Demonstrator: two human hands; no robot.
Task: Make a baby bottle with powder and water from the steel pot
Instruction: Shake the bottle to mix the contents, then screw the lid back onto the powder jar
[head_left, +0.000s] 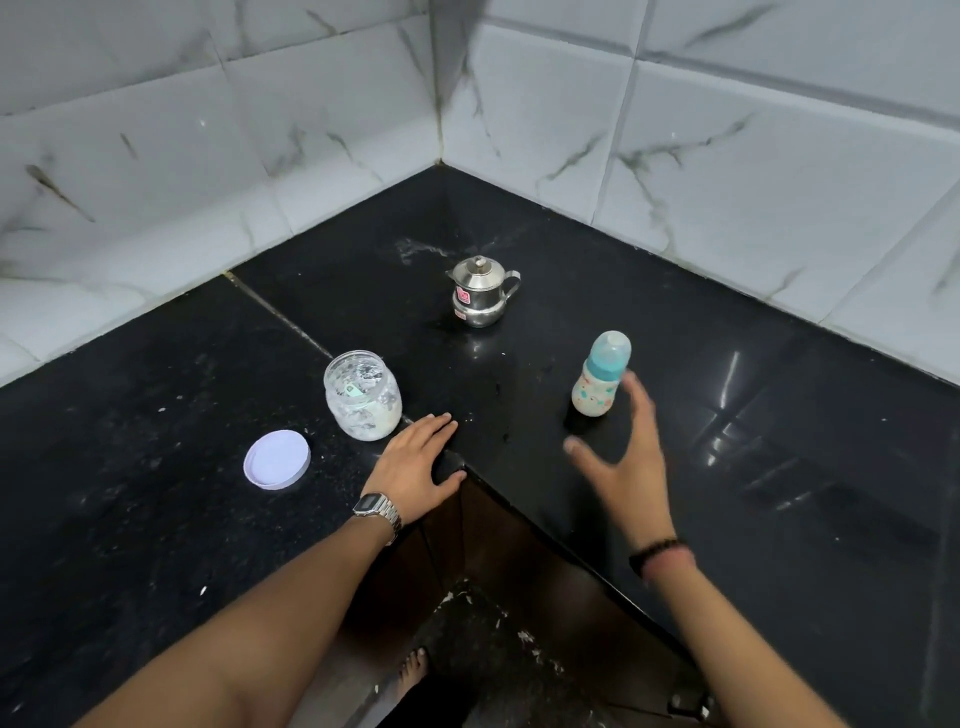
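A baby bottle with a teal cap and a patterned body stands upright on the black counter. My right hand hovers just to its near right, fingers spread, blurred, holding nothing. A small lidded steel pot with a handle on its right stands farther back, near the corner. A clear jar with white powder stands without its lid at the left. Its pale round lid lies upturned in front of it. My left hand rests flat on the counter's inner corner, beside the jar.
Marble-patterned wall tiles close the corner behind the counter. The L-shaped counter's inner edge runs under my hands, with dark cabinet fronts and a speckled floor below. A bare foot shows on the floor.
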